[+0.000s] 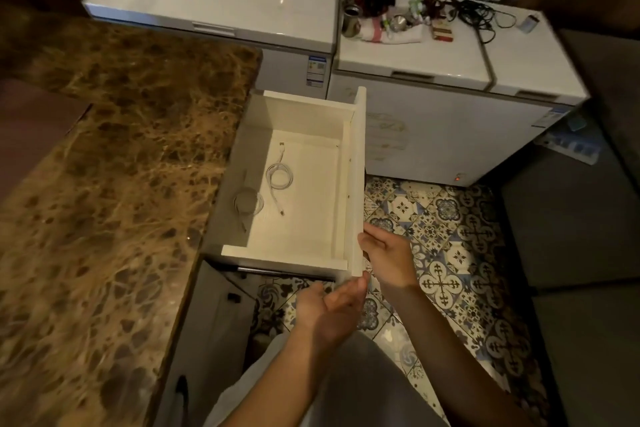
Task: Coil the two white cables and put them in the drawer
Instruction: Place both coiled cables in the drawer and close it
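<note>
A white drawer stands pulled out from under a brown marble counter. Two coiled white cables lie on its floor. One cable sits near the middle, with a loose end trailing toward me. The other cable lies in shadow by the drawer's left wall. My right hand rests against the drawer's front panel near its lower corner, fingers on the panel's outer face. My left hand is held palm up just below that corner, fingers apart, holding nothing.
The marble counter fills the left. Two white chest freezers stand behind the drawer; the right one carries cups, cloths and dark cables. A patterned tile floor lies to the right, with a grey sofa beyond.
</note>
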Tool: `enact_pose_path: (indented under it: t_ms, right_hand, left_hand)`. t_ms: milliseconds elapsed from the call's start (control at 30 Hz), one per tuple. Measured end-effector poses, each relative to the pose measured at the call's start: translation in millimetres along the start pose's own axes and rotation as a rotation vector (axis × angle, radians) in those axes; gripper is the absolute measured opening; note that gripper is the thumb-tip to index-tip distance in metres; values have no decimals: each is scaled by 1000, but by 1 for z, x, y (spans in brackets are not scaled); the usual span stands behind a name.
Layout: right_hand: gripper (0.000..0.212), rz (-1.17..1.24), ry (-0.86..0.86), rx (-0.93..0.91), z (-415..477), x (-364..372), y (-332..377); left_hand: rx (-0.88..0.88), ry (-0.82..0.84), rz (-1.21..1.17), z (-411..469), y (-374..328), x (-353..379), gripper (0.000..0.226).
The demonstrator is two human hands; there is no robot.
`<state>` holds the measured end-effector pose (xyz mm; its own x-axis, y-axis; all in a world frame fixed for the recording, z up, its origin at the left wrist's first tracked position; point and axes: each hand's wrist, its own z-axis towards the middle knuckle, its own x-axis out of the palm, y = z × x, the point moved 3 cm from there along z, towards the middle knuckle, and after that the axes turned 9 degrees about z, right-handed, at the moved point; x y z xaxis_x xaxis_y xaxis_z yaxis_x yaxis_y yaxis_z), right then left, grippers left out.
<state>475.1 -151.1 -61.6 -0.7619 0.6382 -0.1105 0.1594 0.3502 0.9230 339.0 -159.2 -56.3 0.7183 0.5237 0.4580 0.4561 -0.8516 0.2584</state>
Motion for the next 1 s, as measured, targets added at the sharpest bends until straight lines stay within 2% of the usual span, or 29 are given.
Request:
enact_pose_path:
  t_ms: [200,333,500,633,900,1000]
  right_hand:
    - [31,70,86,-4,-7,34,3]
    - [42,86,173,4,-9,58,4]
    - [30,144,212,21,-9,87,5]
    - [35,152,244,65,-7,114,1]
    - [31,223,347,140,-7,172,1]
    - [36,208,376,153,-6,188,1]
  left_hand:
    - [116,-11,-175,-11,-17,-13,62]
    - [185,-26,-260,-17,-29,-20,61]
    - [234,-12,-313,-23,-50,-32,63]
    - [313,-24,-411,-31,-67,-39,62]
    - [421,47,-655,-50,-100,-52,61]
    - [443,73,-737,-54,-110,-57,59]
